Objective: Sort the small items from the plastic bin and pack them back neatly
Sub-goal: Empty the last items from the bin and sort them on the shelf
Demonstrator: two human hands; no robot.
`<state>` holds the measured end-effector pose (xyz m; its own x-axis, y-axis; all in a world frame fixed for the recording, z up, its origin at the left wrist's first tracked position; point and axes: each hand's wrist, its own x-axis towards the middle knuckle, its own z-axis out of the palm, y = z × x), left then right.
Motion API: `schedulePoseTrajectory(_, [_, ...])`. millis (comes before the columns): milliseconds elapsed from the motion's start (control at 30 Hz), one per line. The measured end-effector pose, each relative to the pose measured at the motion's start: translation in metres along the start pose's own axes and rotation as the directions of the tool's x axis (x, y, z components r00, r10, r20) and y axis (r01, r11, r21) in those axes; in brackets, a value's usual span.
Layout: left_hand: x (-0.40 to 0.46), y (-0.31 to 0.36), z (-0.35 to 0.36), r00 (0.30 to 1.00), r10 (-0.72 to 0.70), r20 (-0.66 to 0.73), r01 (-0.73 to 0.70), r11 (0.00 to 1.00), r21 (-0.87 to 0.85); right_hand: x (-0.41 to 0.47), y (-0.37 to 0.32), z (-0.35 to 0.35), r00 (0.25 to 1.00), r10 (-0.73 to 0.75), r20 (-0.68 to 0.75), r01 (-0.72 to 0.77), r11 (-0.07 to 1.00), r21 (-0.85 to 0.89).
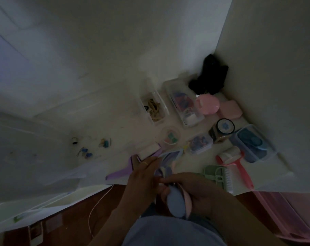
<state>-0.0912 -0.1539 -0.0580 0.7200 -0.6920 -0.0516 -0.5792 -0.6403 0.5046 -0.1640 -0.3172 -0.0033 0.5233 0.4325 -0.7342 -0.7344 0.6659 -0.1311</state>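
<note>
White surface (pixel 65 107), dim light, motion blur; its near edge runs from 8 o'clock to 4 o'clock, with brown floor (pixel 67 210) and a thin white cord (pixel 97 203) below it. White wall (pixel 275 59) rises at 2 o'clock, meeting the surface in a corner.

Items, left to right:
- Loose small clips (pixel 86 153), blue and yellow, at 9 o'clock, scattered apart in otherwise bare surface.
- Purple roller (pixel 125 171), white head, touched by left hand.
- Left hand (pixel 145 174): fingers extended onto roller head; whether it grips cannot be told.
- Clear bin (pixel 153 108) holding beige hair ties, 12 o'clock.
- Round clear cup (pixel 170 136) with small pastel pieces.
- Blue oval item (pixel 175 203) with pink piece beside it, held at 6 o'clock.
- Right hand (pixel 195 190): fingers curled around blue oval item.
- 2nd clear bin (pixel 183 103), mixed red and blue contents.
- Small lidded box (pixel 201 142).
- Black cloth (pixel 209 77) in corner.
- Pink round case (pixel 206 104); pink square case (pixel 229 110).
- Green comb-like tool (pixel 215 174); pink-handled roller (pixel 237 166).
- Tape roll (pixel 225 126).
- Blue container (pixel 253 144), nearest right edge.

Right half crowded; left half open.
</note>
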Motion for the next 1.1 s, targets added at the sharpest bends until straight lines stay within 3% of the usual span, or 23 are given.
schedulePoseTrajectory(200, [0.007,0.012,0.0,0.991,0.132,-0.021,-0.131,0.991,0.027,0.012,-0.017,-0.006,0.924,-0.172,-0.342,0.164,0.985,-0.053])
schedulePoseTrajectory(300, [0.007,0.029,-0.005,0.997,0.06,-0.051,-0.062,0.997,-0.041,0.019,-0.018,-0.001,0.849,-0.291,-0.441,0.257,0.957,-0.137])
schedulePoseTrajectory(367, [0.008,0.033,-0.002,1.0,-0.013,-0.013,0.013,1.0,-0.006,0.025,-0.017,0.005,0.759,-0.374,-0.533,0.322,0.927,-0.192])
schedulePoseTrajectory(433, [0.011,0.035,0.004,0.998,-0.058,-0.005,0.058,0.998,0.036,0.027,-0.017,0.009,0.696,-0.442,-0.565,0.376,0.896,-0.237])
schedulePoseTrajectory(533, [0.018,0.039,0.001,0.997,-0.077,-0.022,0.078,0.995,0.063,0.026,-0.018,0.013,0.671,-0.531,-0.517,0.464,0.845,-0.266])
schedulePoseTrajectory(667, [0.022,0.039,-0.006,0.989,-0.147,0.005,0.147,0.988,0.055,0.018,-0.022,0.016,0.69,-0.615,-0.381,0.518,0.788,-0.334])
schedulePoseTrajectory(767, [0.026,0.048,-0.014,0.999,-0.05,0.002,0.049,0.998,0.044,0.007,-0.026,0.015,0.729,-0.604,-0.322,0.495,0.79,-0.362])
schedulePoseTrajectory(833, [0.03,0.05,-0.019,0.999,-0.034,0.003,0.034,0.996,0.085,-0.001,-0.029,0.015,0.776,-0.569,-0.271,0.484,0.813,-0.324])
schedulePoseTrajectory(933, [0.033,0.054,-0.023,0.997,-0.06,0.045,0.059,0.998,0.016,-0.011,-0.032,0.013,0.822,-0.537,-0.187,0.471,0.827,-0.308])
schedulePoseTrajectory(1033, [0.037,0.057,-0.024,0.999,-0.044,-0.004,0.044,0.998,0.051,-0.014,-0.037,0.01,0.856,-0.482,-0.187,0.428,0.863,-0.268])
schedulePoseTrajectory(1100, [0.04,0.054,-0.026,0.999,-0.018,0.042,0.014,0.994,0.109,-0.012,-0.039,0.008,0.867,-0.437,-0.24,0.388,0.893,-0.228])
